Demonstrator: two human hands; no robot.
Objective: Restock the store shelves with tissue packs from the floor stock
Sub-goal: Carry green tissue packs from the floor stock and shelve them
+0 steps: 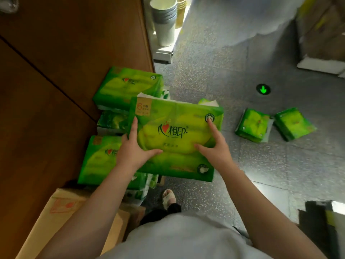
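Green plastic wraps a large tissue pack (179, 131), printed with a red heart and Chinese lettering, seen from above at the middle of the view. Both hands lie on its top face. The left hand (133, 146) holds the pack's left edge, fingers reaching up along the side and thumb stretched across the top. The right hand (214, 144) presses flat with fingers spread wide and straight, forefinger pointing at a round seal. Under and beside this pack, more green tissue packs (128, 86) are stacked on the floor against a brown wooden panel (56, 71). Two smaller green packs (253, 126) lie well apart on the grey speckled floor (280, 165). A cardboard box (61, 217) sits at lower left, and stacked paper cups (165, 19) stand at the top.
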